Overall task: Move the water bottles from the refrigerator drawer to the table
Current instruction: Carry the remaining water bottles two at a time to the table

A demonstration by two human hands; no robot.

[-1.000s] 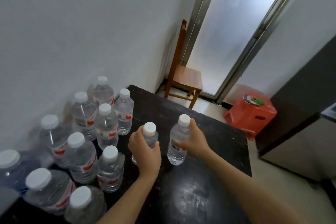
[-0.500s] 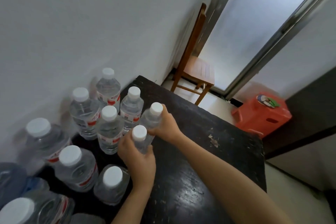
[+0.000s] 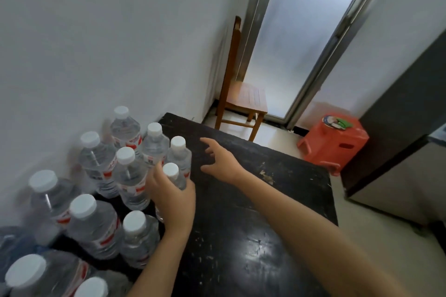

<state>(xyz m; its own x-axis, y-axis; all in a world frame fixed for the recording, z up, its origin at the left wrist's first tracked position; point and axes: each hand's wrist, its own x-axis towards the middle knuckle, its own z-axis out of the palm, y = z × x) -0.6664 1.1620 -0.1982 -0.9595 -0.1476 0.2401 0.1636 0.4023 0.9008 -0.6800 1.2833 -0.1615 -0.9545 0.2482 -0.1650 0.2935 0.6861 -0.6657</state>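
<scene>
- Held water bottle (image 3: 171,172): small, clear plastic, white screw cap, full by the look of it. It stands upright at the near edge of the group, at or just above the tabletop (image 3: 241,224); contact with the surface is hidden by the hand.
- Left hand (image 3: 172,200): wrapped round the held water bottle's body below the cap, fingers (image 3: 156,173) curled about it from behind.
- Right hand (image 3: 223,163): holds nothing. It is spread loosely above the tabletop, just beside the outermost bottle (image 3: 179,159) and not touching it.
- Standing bottles (image 3: 130,176): more than ten, upright, packed close together along the wall (image 3: 96,43) on the left part of the tabletop. The refrigerator drawer is not in view.
- Handling, as judged: each bottle should have moderate weight for one hand. The thin walls will likely dent under a hard squeeze. If chilled, the plastic may be damp and slippery.
- Where to grip: take the body at or just above the label band, where your hand closes fully. Carry by the cap only for short lifts.
- Placement risk: narrow bases and tight spacing mean a nudge could topple neighbours, so set each bottle down vertically.
- Labels: a red-and-white band on each bottle. There is printing on it, but it is too blurred to read and no brand can be made out.
</scene>
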